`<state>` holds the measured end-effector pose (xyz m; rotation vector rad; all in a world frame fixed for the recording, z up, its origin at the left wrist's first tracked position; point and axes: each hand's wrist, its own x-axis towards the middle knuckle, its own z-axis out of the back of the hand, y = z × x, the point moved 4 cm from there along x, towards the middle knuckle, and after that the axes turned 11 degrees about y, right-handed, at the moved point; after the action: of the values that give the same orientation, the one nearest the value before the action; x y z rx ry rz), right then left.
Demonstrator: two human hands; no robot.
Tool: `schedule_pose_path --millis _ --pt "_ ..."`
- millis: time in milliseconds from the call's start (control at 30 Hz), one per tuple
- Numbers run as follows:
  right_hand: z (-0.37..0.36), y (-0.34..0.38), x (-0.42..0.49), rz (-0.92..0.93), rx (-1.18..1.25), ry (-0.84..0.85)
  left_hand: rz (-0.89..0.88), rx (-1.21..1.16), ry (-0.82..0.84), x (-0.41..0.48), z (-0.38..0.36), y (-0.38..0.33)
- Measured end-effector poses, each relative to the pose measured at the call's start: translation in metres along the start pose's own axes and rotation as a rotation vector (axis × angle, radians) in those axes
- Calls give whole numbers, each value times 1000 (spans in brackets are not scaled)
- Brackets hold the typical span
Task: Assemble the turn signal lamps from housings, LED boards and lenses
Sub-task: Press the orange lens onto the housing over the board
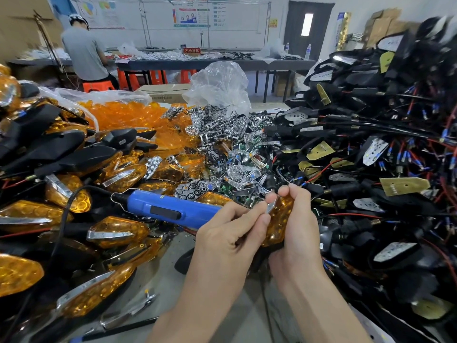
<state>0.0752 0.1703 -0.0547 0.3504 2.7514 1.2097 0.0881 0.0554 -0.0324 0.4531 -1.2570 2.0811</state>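
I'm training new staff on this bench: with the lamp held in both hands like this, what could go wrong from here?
The left hand pinches a small chrome strip against the amber lamp held by the right hand; it could slip and get lost among the loose chrome parts just behind. The heap of wired housings stands high beside the right hand; a wire might snag the lamp or the heap might slide.

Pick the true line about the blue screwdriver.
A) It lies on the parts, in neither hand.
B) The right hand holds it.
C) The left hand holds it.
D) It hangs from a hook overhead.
A: the screwdriver lies on the piled parts beside the hands, while the left hand and the right hand both grip a lamp.
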Motion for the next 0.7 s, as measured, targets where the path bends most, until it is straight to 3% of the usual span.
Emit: schedule_pose_path --millis 467,600,700 --pt "-3 5 1 71 -117 55 115 -147 102 1 8 5" --pt "-4 5 1 67 -79 106 122 -147 83 0 10 4" --pt "-7 5 1 19 45 176 203 -331 75 1 10 1"
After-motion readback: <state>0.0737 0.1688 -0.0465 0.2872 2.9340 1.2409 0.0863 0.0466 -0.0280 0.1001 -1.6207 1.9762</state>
